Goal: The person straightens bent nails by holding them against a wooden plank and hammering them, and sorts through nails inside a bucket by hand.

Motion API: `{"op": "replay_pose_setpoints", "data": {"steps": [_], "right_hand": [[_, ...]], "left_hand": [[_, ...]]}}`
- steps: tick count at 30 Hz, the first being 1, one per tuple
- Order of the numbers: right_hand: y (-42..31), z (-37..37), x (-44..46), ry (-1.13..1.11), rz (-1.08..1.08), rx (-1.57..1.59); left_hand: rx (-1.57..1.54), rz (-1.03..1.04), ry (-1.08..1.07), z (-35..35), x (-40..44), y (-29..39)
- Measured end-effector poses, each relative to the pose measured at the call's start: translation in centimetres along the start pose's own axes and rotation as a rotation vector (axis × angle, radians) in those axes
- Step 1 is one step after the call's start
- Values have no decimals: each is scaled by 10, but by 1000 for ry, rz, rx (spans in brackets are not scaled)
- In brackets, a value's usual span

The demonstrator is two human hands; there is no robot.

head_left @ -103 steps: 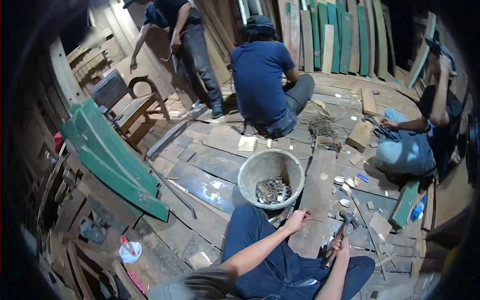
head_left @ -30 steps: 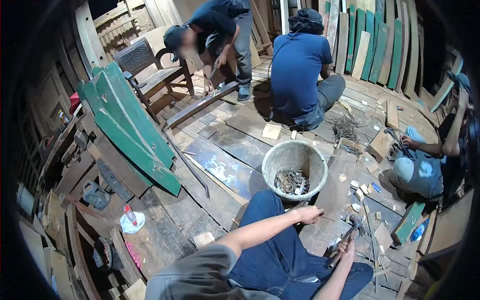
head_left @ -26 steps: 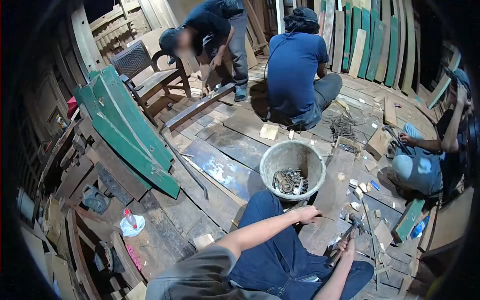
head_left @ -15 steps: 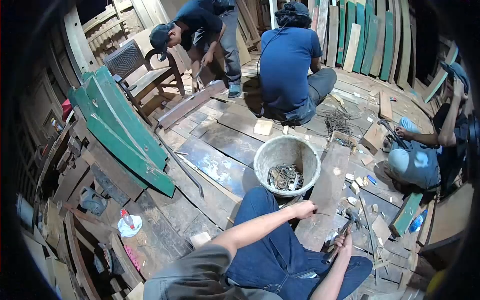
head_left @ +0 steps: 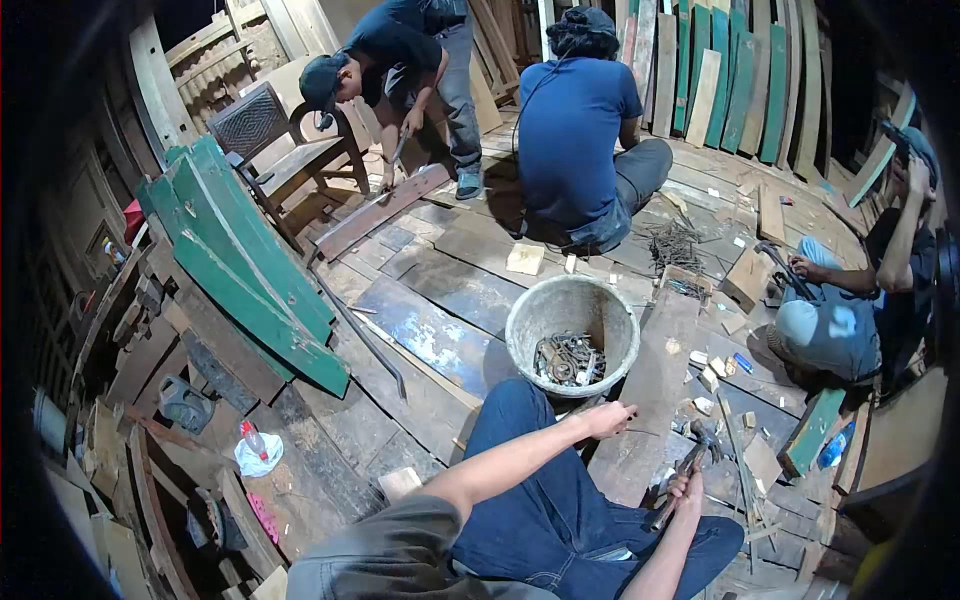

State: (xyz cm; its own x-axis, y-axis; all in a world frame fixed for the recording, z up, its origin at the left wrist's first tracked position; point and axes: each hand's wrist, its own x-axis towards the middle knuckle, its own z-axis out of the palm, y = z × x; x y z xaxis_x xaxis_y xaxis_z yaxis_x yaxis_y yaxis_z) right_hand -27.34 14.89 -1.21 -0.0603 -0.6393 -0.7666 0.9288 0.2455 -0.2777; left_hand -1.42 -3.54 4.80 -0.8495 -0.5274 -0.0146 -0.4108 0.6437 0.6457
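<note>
My left hand (head_left: 607,420) is closed in a pinch on a thin dark nail (head_left: 646,432), which sticks out to the right over a long wooden plank (head_left: 665,345). In my right hand (head_left: 685,490) is a claw hammer (head_left: 703,434), gripped by the handle with its head up, beside the plank. Just beyond my left hand stands a grey bucket (head_left: 521,343) with a heap of small metal pieces (head_left: 570,358) at its bottom. My legs are folded under my arms.
Co-workers crouch or sit at upper left (head_left: 400,60), top centre (head_left: 575,130) and right (head_left: 830,320). Green boards (head_left: 250,265) lean at left near a wooden bench (head_left: 300,160). A pile of nails (head_left: 675,245), wood scraps and a curved metal bar (head_left: 370,345) lie on the floor.
My hands stay almost where they were, with the nail and hammer still held. At upper left, the co-worker's hand has come down near the board on the floor, which has tilted slightly.
</note>
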Motion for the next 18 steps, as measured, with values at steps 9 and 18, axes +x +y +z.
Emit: {"op": "replay_pose_setpoints", "data": {"steps": [9,18], "right_hand": [[-1,-6,6,-19,59,42],[-3,-11,12,-32,44,19]], "left_hand": [[8,-16,3,2,1,-1],[-90,32,69,-8,-1,11]]}}
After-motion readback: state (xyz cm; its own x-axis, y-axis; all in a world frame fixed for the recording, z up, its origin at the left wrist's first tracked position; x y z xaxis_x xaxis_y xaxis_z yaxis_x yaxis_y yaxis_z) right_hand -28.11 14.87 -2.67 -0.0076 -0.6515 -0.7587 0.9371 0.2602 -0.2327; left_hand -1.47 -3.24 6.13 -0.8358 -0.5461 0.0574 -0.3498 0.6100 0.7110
